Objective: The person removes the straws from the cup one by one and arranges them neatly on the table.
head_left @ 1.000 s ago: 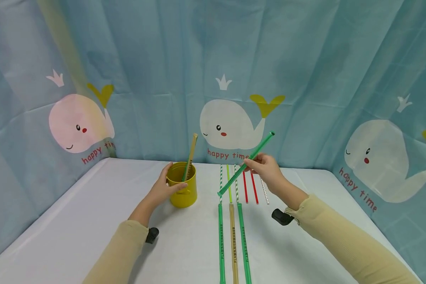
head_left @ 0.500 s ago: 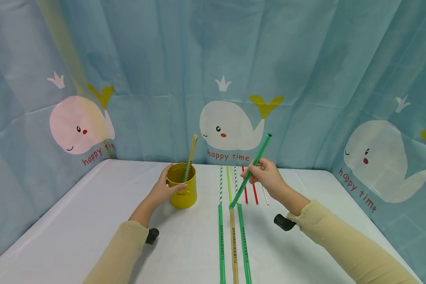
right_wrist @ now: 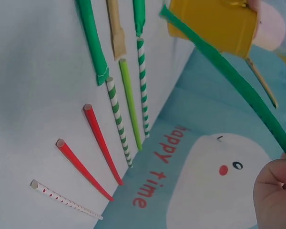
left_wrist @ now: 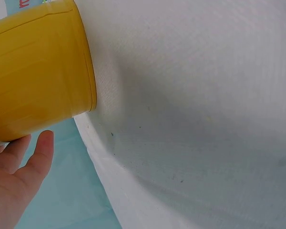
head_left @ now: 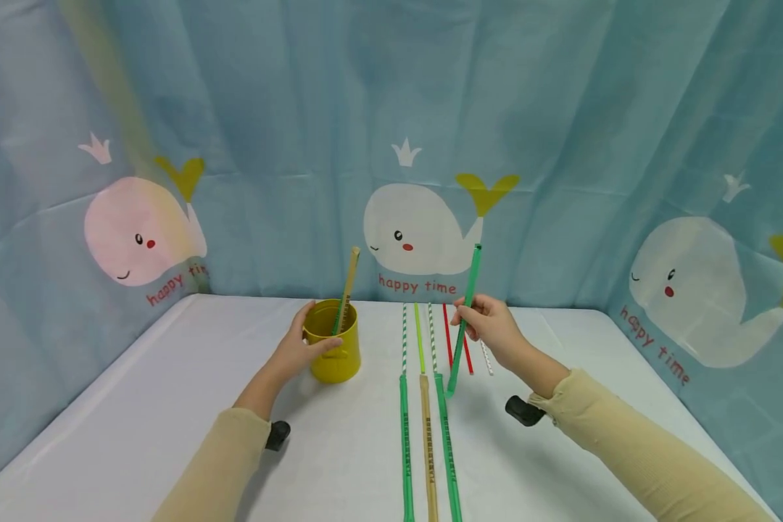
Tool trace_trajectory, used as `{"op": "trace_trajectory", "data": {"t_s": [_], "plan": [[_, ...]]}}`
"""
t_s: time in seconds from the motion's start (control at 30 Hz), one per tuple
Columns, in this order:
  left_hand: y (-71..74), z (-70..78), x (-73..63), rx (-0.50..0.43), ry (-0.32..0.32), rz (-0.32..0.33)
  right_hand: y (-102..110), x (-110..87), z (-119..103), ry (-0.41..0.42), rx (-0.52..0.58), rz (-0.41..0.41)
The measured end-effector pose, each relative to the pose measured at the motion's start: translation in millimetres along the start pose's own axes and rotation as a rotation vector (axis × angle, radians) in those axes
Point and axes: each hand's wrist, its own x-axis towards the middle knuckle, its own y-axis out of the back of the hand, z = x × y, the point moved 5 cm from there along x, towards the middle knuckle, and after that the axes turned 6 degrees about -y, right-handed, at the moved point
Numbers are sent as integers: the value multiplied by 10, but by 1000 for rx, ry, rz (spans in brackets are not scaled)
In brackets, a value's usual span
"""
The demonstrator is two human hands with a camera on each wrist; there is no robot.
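Note:
My left hand [head_left: 300, 351] grips the yellow bucket [head_left: 347, 362] at its near left side, thumb across the front. A tan paper-wrapped straw [head_left: 351, 275] leans in it, with a green one [head_left: 338, 317] partly hidden beside it. My right hand [head_left: 496, 330] pinches a green wrapped straw [head_left: 473, 279] between thumb and fingers, nearly upright, lower end close to the right green straw in the front row. That row holds a green straw [head_left: 406, 442], a tan straw [head_left: 428, 442] and another green straw [head_left: 451, 449], all wrapped and lying lengthwise.
Behind the wrapped straws lie unwrapped ones: a striped straw [right_wrist: 142, 81], a lime straw [right_wrist: 130, 105], another striped straw [right_wrist: 118, 117], a red straw [right_wrist: 102, 143], a second red straw [right_wrist: 83, 168] and a dotted white straw [right_wrist: 64, 199]. A whale-print curtain [head_left: 287, 217] borders the white table [head_left: 170, 420].
My right hand has lowered slightly and turned the green wrapped straw from a slant to nearly upright, its lower end moving right across the row. The left hand and bucket stay in place.

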Motion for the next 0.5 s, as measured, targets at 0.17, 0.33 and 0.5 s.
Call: {"op": "trace_trajectory", "data": {"t_s": [0.17,0.33,0.5], "plan": [[8,-12,-20,-2,-2,0,1,-8,33,-11,-5,-43],[1,1,-6,-9,-6,-2,41,-35,109,-101,-6,-111],[1,10,-1,1,-1,-2,95,-56,164,-146,-33,-153]]}}
